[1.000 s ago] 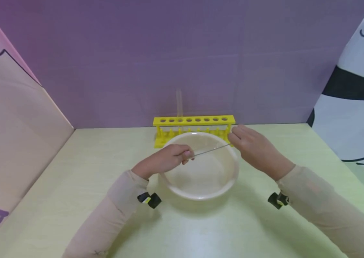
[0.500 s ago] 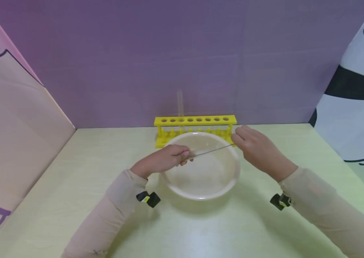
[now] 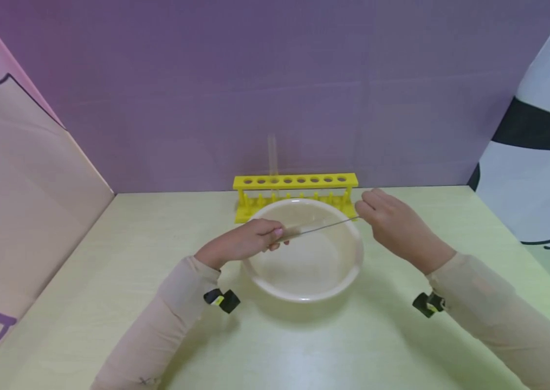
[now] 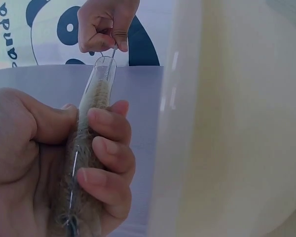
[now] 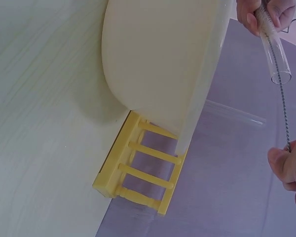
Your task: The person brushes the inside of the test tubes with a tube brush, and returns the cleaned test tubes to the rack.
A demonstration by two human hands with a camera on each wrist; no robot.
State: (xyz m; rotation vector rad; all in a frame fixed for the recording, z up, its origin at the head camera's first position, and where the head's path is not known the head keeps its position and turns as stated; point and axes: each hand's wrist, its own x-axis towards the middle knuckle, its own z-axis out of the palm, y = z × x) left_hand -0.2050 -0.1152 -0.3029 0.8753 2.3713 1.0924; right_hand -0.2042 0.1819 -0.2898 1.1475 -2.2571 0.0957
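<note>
My left hand (image 3: 250,239) grips a clear glass test tube (image 4: 75,163), fingers curled round it, over the left part of a cream basin (image 3: 299,295). Inside the tube sits the bristled head of a test tube brush (image 4: 99,94), its tan bristles filling much of the glass. The brush's twisted wire (image 5: 284,111) runs out through the tube's open mouth. Beyond the basin's right rim, my right hand (image 3: 396,230) pinches the far end of that wire between thumb and fingers. The tube slants, mouth toward the right hand.
Behind the basin stands a yellow test tube rack (image 3: 295,182), partly hidden by it. Another clear tube (image 3: 272,157) stands upright in one of the rack's left holes. A purple backdrop (image 3: 196,108) rises along the back edge of the pale table (image 3: 157,233).
My right hand has shifted slightly right, drawing the wire away from the left hand. The tan bristles now show past the left fingers in the head view. The left hand has barely moved.
</note>
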